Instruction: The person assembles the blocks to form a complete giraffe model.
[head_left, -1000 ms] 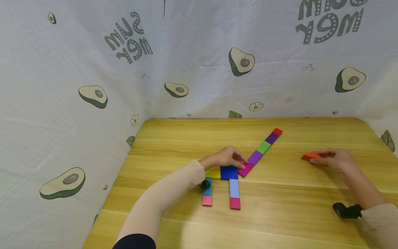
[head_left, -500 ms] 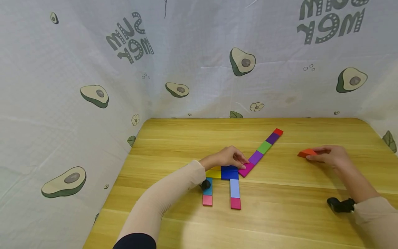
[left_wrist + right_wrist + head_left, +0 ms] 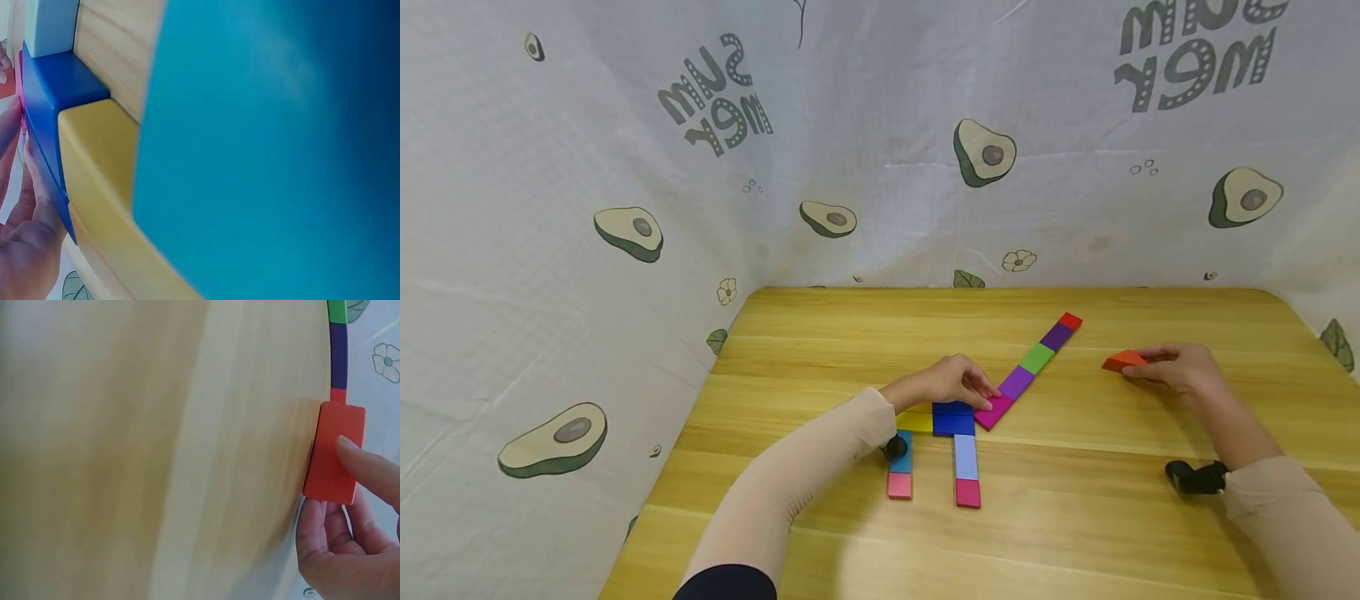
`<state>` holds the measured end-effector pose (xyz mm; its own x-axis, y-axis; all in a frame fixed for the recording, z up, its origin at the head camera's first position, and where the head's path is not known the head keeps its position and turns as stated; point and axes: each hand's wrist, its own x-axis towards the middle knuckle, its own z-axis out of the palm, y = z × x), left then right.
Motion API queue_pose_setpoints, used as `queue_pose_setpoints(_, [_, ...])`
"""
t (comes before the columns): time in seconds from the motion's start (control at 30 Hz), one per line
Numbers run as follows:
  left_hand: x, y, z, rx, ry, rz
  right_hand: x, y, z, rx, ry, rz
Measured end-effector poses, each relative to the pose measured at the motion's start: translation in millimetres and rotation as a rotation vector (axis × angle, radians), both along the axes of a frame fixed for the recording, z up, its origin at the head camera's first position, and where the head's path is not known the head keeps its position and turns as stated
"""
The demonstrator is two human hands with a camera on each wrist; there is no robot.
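Flat coloured blocks lie edge to edge on the wooden table. My left hand (image 3: pixel 951 382) rests over them, thumb and forefinger at the magenta block (image 3: pixel 992 413) at the foot of a slanting row. That row runs up through a purple block (image 3: pixel 1017 383), a green block (image 3: pixel 1037 359), a dark purple block (image 3: pixel 1057 337) and a red block (image 3: pixel 1071 321). In the right wrist view my right hand (image 3: pixel 350 550) pinches an orange-red block (image 3: pixel 334 453) by its face. From the head, this block looks wedge-shaped, right of the row.
Left of the magenta block are blue blocks (image 3: pixel 953 423) and a yellow block (image 3: pixel 916 424), partly under the left arm. Below them hang a light blue block (image 3: pixel 966 457), a crimson block (image 3: pixel 967 493), a teal block (image 3: pixel 906 462) and a pink block (image 3: pixel 900 486). A printed cloth surrounds the table (image 3: pixel 1075 533).
My right hand has moved left and slightly away from me with the orange-red block, closer to the slanting row. The left hand has stayed at the magenta block.
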<state>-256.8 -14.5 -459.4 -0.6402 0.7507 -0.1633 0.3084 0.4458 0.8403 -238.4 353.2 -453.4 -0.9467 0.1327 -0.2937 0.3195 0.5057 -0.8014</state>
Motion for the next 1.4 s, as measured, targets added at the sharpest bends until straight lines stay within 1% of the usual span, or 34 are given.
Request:
queue_pose_setpoints(0.2, [1.1, -0.9, 1.4, 0.004, 0.001, -0.001, -7.3, -6.1, 0.2, -0.027, -0.003, -0.005])
queue_pose_setpoints(0.53, [1.9, -1.7, -0.5, 0.012, -0.015, 0.006, -19.0, -14.2, -3.2, -0.041, 0.004, 0.026])
queue_pose_setpoints(0.83, [2.9, -1.4, -0.7, 0.018, -0.024, 0.008, -29.7, -20.8, -4.9, -0.076, 0.005, 0.007])
queue_pose_setpoints(1.0, [2.8, -1.1, -1.4, 0.010, -0.021, 0.003, -33.8, -23.0, -4.6, -0.113, -0.006, -0.027])
queue_pose_setpoints(1.17, [0.7, -0.6, -2.0, -0.001, -0.009, -0.002, -36.3, -22.2, -2.6, -0.160, -0.004, -0.050])
queue_pose_setpoints(1.3, [-2.2, -0.2, -2.9, -0.004, 0.003, -0.011, -40.4, -21.4, -2.6, -0.188, 0.006, -0.049])
queue_pose_setpoints(1.4, [-3.7, 0.0, -3.0, -0.012, 0.011, -0.016, -43.9, -22.7, -3.6, -0.172, 0.005, -0.043])
